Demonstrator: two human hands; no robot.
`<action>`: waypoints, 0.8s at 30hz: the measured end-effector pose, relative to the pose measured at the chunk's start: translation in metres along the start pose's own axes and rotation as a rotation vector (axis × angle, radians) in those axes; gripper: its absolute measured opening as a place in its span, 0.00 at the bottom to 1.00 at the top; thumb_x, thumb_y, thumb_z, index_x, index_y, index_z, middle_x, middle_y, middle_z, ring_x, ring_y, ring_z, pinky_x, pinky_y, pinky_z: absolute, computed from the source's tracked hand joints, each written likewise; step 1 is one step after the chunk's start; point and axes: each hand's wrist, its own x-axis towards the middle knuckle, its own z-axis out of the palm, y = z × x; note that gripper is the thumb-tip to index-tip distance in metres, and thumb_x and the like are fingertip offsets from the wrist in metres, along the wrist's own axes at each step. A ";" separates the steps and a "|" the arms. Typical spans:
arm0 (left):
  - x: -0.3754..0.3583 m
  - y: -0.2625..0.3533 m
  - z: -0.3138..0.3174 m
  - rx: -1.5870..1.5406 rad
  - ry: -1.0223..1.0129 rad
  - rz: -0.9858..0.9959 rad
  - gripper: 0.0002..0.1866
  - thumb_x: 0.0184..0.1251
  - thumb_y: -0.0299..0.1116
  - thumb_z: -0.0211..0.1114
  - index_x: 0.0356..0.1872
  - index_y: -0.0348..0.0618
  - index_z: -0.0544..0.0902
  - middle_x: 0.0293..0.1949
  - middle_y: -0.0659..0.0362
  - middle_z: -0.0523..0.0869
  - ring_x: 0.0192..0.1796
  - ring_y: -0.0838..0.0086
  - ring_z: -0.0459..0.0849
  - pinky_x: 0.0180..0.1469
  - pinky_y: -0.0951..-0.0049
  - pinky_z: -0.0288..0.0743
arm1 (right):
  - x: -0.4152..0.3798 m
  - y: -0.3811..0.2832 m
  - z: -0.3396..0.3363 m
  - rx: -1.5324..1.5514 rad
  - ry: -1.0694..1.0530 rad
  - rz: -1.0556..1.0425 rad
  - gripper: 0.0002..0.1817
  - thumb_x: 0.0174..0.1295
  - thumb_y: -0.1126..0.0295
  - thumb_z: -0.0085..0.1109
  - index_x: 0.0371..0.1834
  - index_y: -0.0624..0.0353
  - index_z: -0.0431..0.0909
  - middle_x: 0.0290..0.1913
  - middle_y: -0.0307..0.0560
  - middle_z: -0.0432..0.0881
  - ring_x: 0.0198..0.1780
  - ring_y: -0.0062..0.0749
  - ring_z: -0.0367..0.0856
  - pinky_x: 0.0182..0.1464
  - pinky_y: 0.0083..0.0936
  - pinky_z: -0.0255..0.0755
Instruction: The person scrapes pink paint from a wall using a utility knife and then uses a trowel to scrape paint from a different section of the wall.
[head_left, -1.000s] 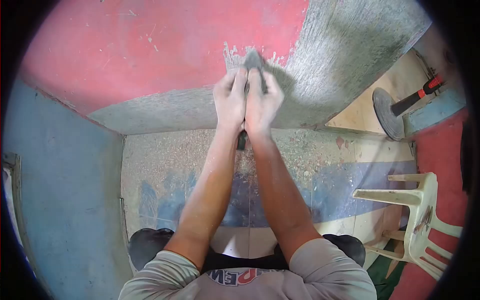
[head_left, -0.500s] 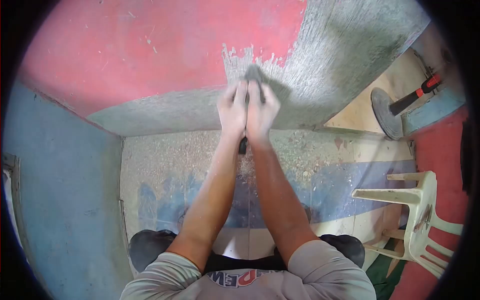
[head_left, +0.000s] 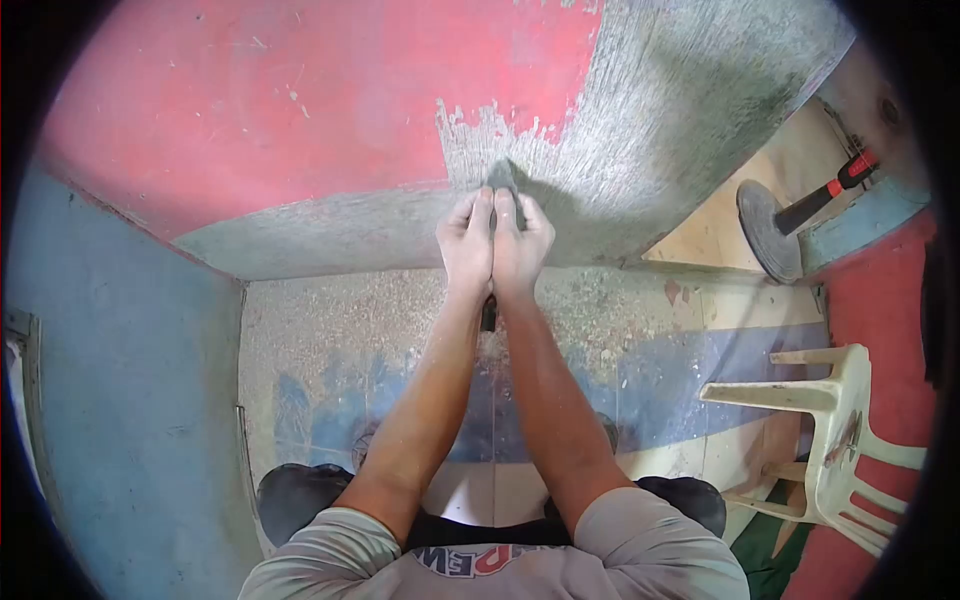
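Side by side, my left hand and my right hand are wrapped round a scraper, thumbs together on top. Its grey blade points away from me, against a scraped grey strip of the wall. The black handle end sticks out between my wrists. Pale dust coats both hands. Ahead of the blade, red paint meets the bare grey surface along a ragged edge. More bare, streaked wall lies to the right.
Paint chips and dust litter the tiled floor below the wall. A blue wall stands at left. On the right are a cream plastic chair lying on its side and a round-based tool with a red-and-black handle.
Both hands and the scraper have drawn back toward me, down the wall, with the blade now lower on the scraped strip. The grip stays the same.
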 end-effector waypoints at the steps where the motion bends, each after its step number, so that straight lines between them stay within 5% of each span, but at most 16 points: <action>1: 0.001 -0.002 0.000 -0.033 0.004 -0.025 0.11 0.83 0.33 0.64 0.46 0.35 0.89 0.38 0.65 0.87 0.39 0.85 0.81 0.41 0.79 0.76 | 0.002 -0.002 0.001 0.015 0.007 0.007 0.11 0.74 0.69 0.64 0.42 0.70 0.85 0.32 0.36 0.82 0.39 0.16 0.75 0.42 0.24 0.73; 2: 0.011 -0.005 0.002 0.009 0.015 -0.002 0.12 0.83 0.34 0.64 0.47 0.35 0.90 0.38 0.65 0.88 0.40 0.84 0.82 0.41 0.79 0.77 | 0.010 -0.002 0.002 -0.062 0.016 -0.042 0.12 0.73 0.67 0.64 0.40 0.69 0.85 0.30 0.47 0.86 0.34 0.23 0.78 0.41 0.32 0.76; 5: 0.018 0.062 0.030 0.045 -0.070 0.067 0.12 0.82 0.34 0.65 0.48 0.35 0.90 0.39 0.64 0.89 0.40 0.84 0.83 0.41 0.78 0.78 | 0.031 -0.066 0.014 -0.105 -0.023 -0.024 0.13 0.73 0.67 0.63 0.38 0.68 0.84 0.28 0.49 0.85 0.33 0.23 0.78 0.39 0.33 0.76; 8: 0.020 0.065 0.028 -0.028 -0.099 0.037 0.12 0.82 0.34 0.65 0.48 0.34 0.90 0.39 0.64 0.89 0.40 0.84 0.82 0.41 0.78 0.78 | 0.028 -0.054 0.019 -0.002 0.000 -0.049 0.13 0.73 0.66 0.63 0.38 0.68 0.84 0.28 0.50 0.83 0.34 0.24 0.77 0.39 0.34 0.75; 11: 0.019 -0.007 -0.013 0.114 -0.035 0.082 0.12 0.81 0.34 0.66 0.47 0.34 0.90 0.39 0.63 0.89 0.40 0.84 0.82 0.41 0.78 0.78 | 0.002 0.000 0.007 -0.037 0.013 -0.030 0.14 0.73 0.65 0.64 0.39 0.68 0.84 0.30 0.52 0.85 0.36 0.25 0.80 0.42 0.35 0.76; 14: -0.005 -0.039 -0.035 -0.010 0.067 -0.126 0.12 0.81 0.35 0.66 0.47 0.34 0.90 0.40 0.63 0.89 0.41 0.84 0.82 0.42 0.79 0.77 | -0.017 0.037 0.000 -0.076 0.006 -0.001 0.14 0.73 0.65 0.64 0.40 0.68 0.85 0.32 0.55 0.87 0.36 0.29 0.82 0.43 0.35 0.76; 17: 0.013 -0.005 -0.026 0.178 -0.008 0.080 0.12 0.82 0.34 0.65 0.47 0.35 0.89 0.40 0.63 0.88 0.41 0.83 0.81 0.41 0.79 0.77 | -0.002 0.002 0.010 -0.090 -0.030 -0.027 0.13 0.72 0.65 0.65 0.41 0.68 0.85 0.34 0.59 0.87 0.36 0.33 0.84 0.43 0.36 0.77; 19: 0.013 0.034 -0.005 0.050 -0.047 0.045 0.11 0.82 0.33 0.63 0.46 0.35 0.89 0.38 0.65 0.87 0.41 0.83 0.81 0.41 0.78 0.77 | 0.013 -0.033 0.022 -0.112 -0.055 -0.036 0.13 0.72 0.65 0.65 0.42 0.67 0.86 0.34 0.59 0.87 0.36 0.33 0.85 0.43 0.36 0.77; 24: 0.006 -0.008 -0.026 0.091 0.018 0.001 0.13 0.83 0.35 0.64 0.47 0.34 0.89 0.37 0.65 0.87 0.40 0.83 0.80 0.41 0.77 0.77 | -0.011 0.028 0.013 -0.070 -0.002 -0.015 0.14 0.72 0.65 0.64 0.39 0.69 0.84 0.31 0.59 0.85 0.35 0.32 0.84 0.42 0.37 0.76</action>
